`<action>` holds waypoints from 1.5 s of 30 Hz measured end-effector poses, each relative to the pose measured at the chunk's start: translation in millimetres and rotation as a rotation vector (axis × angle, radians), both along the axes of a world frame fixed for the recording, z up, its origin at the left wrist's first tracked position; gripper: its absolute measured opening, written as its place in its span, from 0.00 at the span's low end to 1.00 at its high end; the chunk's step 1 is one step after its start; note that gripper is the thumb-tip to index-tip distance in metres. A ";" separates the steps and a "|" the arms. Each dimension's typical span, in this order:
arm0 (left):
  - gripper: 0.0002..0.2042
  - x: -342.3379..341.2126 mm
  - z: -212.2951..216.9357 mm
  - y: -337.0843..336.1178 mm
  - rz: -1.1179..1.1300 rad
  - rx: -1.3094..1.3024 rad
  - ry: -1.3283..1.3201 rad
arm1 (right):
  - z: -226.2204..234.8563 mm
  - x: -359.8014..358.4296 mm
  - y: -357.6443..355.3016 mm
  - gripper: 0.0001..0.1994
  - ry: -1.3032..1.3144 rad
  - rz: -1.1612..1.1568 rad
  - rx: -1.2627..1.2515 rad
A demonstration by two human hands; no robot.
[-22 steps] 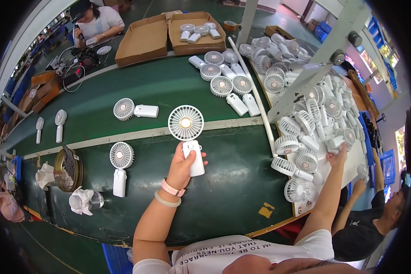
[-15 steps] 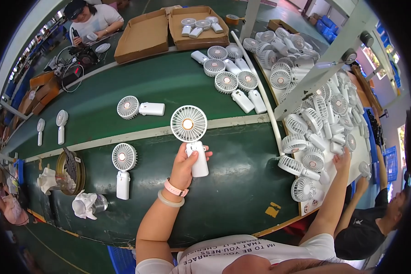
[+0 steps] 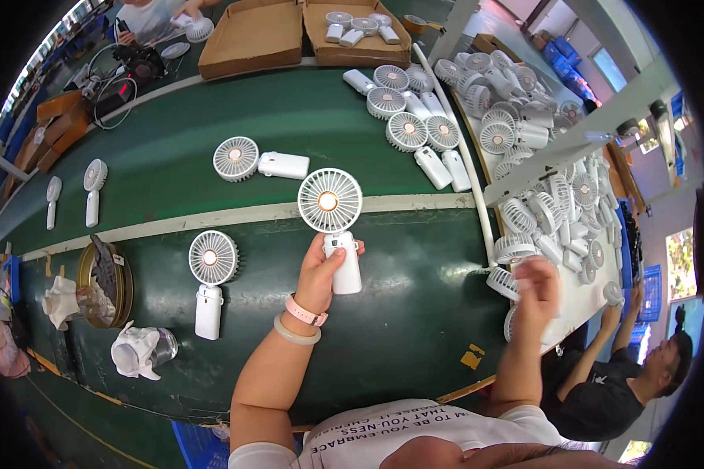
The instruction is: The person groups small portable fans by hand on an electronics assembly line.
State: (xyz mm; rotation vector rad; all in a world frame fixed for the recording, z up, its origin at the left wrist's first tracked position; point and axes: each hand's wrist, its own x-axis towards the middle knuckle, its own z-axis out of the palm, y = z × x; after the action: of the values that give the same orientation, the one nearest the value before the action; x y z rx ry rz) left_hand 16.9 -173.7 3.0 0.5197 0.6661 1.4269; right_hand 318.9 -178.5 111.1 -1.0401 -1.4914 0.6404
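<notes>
My left hand (image 3: 318, 275) is closed round the handle of a white handheld fan (image 3: 330, 191), with its round grille upright and the thumb across the handle. My right hand (image 3: 536, 293), smeared by motion, is over the near edge of the fan pile; its fingers cannot be made out and I cannot tell whether it holds anything. Beneath and beside it lie white fans (image 3: 518, 248) heaped on a pale board. Left of my left hand, one fan (image 3: 213, 258) lies on the green table with its handle toward me, and another fan (image 3: 236, 159) lies sideways beyond the pale strip.
A white pipe (image 3: 465, 152) separates the green table (image 3: 399, 313) from the heap. Several fans sit beside it. Open cardboard boxes (image 3: 250, 39) stand at the back. On the left are a round tin (image 3: 125, 293) and a jar with white cloth (image 3: 164, 346). Other people work nearby.
My right hand has drawn back from the fan pile, moving left and nearer to me. The left hand still holds its fan. The whole view has shifted slightly.
</notes>
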 end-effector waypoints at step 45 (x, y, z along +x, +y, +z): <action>0.18 -9.9 -8.6 0.3 0.177 0.049 -0.036 | -110.3 -154.7 68.9 0.27 1.042 1.088 -0.964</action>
State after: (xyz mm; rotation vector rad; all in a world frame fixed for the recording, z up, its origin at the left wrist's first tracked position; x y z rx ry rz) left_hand 7.0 -173.4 -5.7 0.4808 0.6623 1.6183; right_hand 164.1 -109.6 0.8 -0.2401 -0.6124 2.3791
